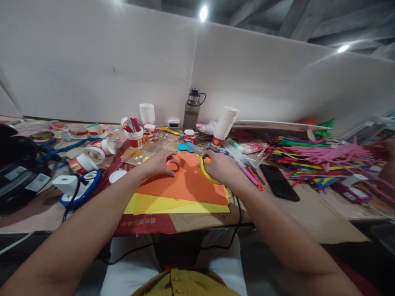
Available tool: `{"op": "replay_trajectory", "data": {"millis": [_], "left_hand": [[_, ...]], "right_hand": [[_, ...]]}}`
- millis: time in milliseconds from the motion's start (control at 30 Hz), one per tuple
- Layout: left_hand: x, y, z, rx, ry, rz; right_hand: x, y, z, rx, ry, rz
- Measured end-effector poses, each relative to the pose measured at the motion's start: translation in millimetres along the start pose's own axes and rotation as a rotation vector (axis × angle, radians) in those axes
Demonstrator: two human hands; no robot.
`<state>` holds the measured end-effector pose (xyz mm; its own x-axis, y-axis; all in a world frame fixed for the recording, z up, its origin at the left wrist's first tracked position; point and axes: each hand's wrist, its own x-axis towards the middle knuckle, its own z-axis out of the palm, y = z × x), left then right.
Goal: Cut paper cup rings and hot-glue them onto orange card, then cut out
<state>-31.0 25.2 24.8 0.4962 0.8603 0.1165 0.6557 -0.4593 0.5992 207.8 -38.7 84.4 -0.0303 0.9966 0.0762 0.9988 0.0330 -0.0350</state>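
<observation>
My left hand is curled around a small red-and-white ring, which looks like a piece of a paper cup, and holds it over the orange sheet. My right hand is closed on a pair of scissors with yellow handles. Their blades point away to the upper left, over blue paper pieces. Beneath the orange sheet lie yellow sheets. Behind them stands a short red-and-white cup piece.
Stacked paper cups and a bottle stand at the back. A phone and piled pipe cleaners lie right. Cut cups, a white charger and a black bag are left. A black cable hangs over the front edge.
</observation>
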Motion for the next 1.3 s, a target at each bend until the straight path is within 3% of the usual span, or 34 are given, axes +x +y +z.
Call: {"op": "replay_trajectory", "data": {"millis": [200, 433, 500, 567, 667, 900, 1167, 1300], "left_hand": [[3, -1, -12.2, 0.139, -0.046, 0.004], [3, -1, -11.6, -0.053, 0.157, -0.031], [4, 1, -10.6, -0.256, 0.192, -0.045], [5, 2, -9.3, -0.493, 0.217, -0.057], [6, 4, -7.4, -0.741, 0.248, -0.086], [7, 5, -3.1, -1.016, 0.297, -0.181], [7, 13, -5.2, -1.112, 0.328, -0.201], [6, 15, -1.8, -1.144, 0.272, -0.258]], "right_hand": [[4, -6, 16, -0.107, -0.142, -0.087], [-3, -4, -6, -0.126, -0.266, -0.258], [7, -5, -12, -0.049, -0.195, -0.287], [24, -8, -11, 0.063, -0.034, -0.309], [59, -14, 3, -0.007, 0.119, -0.359], [108, -35, 39, -0.118, 0.063, -0.327], [117, -48, 55, -0.253, -0.014, -0.351], [116, -49, 56, -0.3, -0.021, -0.325]]}}
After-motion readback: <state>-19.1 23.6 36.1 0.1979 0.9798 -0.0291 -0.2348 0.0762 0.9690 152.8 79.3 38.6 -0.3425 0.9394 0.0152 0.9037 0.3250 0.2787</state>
